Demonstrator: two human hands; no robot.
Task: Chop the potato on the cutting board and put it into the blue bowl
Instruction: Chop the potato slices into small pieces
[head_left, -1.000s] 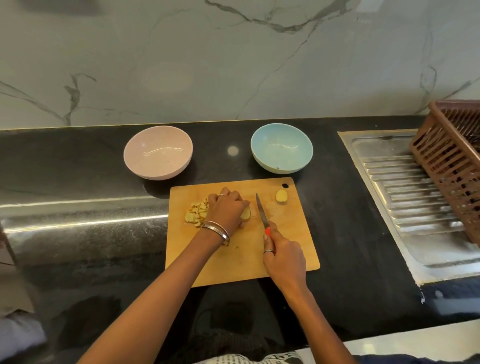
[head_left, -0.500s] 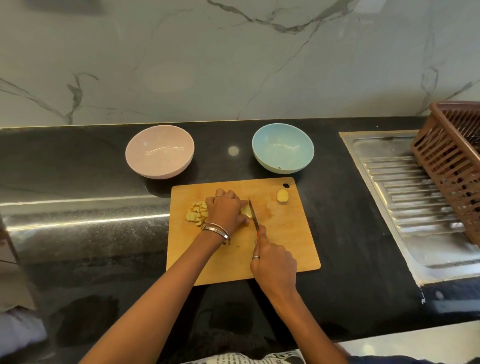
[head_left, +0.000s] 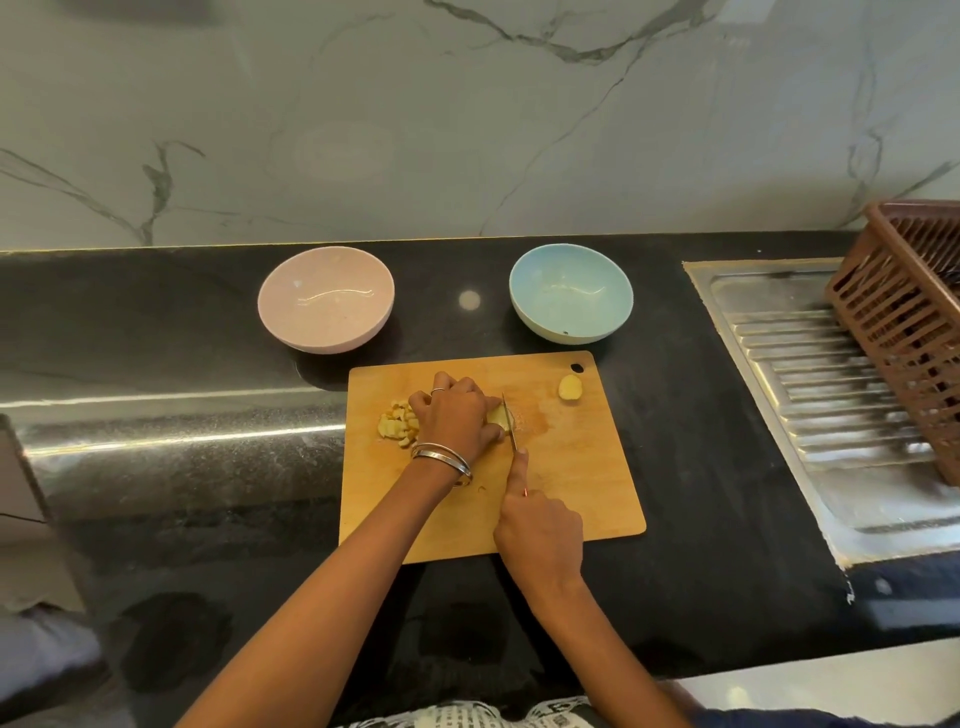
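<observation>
Two hands work over the wooden cutting board (head_left: 571, 499): the left hand (head_left: 457, 421) curls its fingers over a potato piece (head_left: 497, 415) to pin it down, and the right hand (head_left: 537, 530) grips a knife (head_left: 511, 423), forefinger along the blade's back, edge set against that piece. Chopped potato bits (head_left: 396, 425) lie heaped just left of the left hand, while a separate potato chunk (head_left: 570, 387) sits near the board's far right corner. Beyond the board on the black counter (head_left: 701, 467) stand the blue bowl (head_left: 570, 301) and a pink bowl (head_left: 325, 300), well apart.

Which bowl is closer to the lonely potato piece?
The blue bowl. It sits just behind the board corner where the lone potato piece lies; the pink bowl is farther left.
</observation>
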